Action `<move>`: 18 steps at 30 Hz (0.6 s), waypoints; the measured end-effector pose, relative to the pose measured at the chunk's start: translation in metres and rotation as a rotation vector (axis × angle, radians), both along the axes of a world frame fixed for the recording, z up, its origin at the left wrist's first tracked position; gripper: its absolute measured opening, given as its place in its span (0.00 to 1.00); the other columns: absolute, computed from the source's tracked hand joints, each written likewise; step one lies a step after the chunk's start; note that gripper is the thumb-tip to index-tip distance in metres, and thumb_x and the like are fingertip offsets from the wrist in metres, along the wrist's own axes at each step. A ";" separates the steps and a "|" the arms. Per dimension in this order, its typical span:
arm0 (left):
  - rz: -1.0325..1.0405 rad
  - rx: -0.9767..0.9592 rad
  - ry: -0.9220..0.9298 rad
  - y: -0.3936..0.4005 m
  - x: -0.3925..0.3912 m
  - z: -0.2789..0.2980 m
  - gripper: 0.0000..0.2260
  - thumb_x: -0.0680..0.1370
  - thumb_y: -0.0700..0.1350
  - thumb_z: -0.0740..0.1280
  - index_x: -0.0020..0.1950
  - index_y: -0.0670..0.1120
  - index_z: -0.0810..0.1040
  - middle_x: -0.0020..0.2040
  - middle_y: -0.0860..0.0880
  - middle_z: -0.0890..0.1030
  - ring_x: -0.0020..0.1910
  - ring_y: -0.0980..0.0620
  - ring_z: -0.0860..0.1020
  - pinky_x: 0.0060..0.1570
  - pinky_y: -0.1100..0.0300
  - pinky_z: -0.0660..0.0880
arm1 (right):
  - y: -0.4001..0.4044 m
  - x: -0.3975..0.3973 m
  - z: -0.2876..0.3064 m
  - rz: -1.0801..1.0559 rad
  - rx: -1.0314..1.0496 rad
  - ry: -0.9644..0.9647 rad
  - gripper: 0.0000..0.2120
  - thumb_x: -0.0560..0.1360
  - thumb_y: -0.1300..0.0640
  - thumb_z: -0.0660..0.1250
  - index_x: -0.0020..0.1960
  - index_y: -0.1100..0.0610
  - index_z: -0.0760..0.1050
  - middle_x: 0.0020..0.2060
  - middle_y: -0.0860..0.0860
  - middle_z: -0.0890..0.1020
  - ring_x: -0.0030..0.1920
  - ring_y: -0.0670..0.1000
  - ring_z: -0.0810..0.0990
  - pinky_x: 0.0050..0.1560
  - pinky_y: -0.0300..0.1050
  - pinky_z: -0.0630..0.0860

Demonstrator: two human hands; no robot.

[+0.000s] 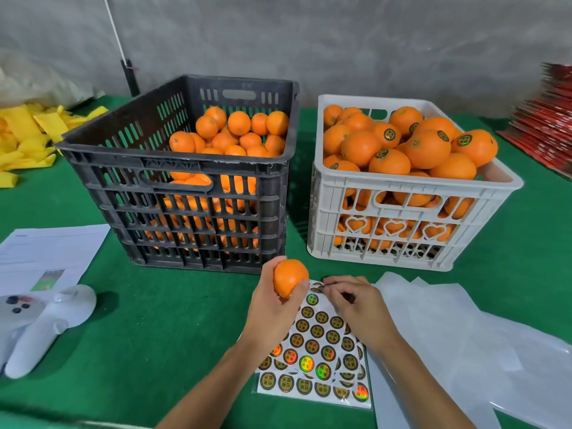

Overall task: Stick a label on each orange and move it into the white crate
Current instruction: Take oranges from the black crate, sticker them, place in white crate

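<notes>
My left hand [272, 308] holds an orange [289, 277] just above the green table, in front of the black crate [173, 193] of unlabelled oranges. My right hand [356, 305] rests on the top of a sheet of round gold labels [315, 351], its fingertips pinching at a label at the sheet's upper edge. The white crate [402, 218] stands at the right, heaped with oranges, several of which carry round labels.
A white hand-held controller [43, 323] and printed papers [46, 252] lie at the left. Clear plastic bags [464, 335] are spread at the right. Yellow foam sleeves [28, 137] pile at the far left, red packaging [548, 128] at the far right.
</notes>
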State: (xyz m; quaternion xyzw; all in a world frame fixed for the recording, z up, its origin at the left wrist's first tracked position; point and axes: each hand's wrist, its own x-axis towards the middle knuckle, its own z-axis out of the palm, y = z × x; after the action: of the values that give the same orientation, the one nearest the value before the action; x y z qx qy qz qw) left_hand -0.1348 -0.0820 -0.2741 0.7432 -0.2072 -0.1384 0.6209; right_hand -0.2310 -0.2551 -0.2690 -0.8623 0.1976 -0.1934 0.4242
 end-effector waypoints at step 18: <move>-0.025 0.060 -0.287 -0.007 -0.004 0.044 0.33 0.80 0.44 0.73 0.71 0.73 0.61 0.69 0.61 0.69 0.60 0.69 0.74 0.51 0.73 0.75 | 0.068 0.009 0.058 -0.119 -0.187 -0.144 0.23 0.79 0.36 0.64 0.67 0.46 0.79 0.59 0.36 0.76 0.60 0.41 0.77 0.57 0.33 0.74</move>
State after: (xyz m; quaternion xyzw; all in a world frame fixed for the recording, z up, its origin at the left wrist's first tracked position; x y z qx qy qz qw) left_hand -0.1384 -0.0891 -0.2305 0.7710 -0.2989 -0.0448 0.5605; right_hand -0.2218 -0.1874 -0.2107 -0.8687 0.1985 -0.2974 0.3427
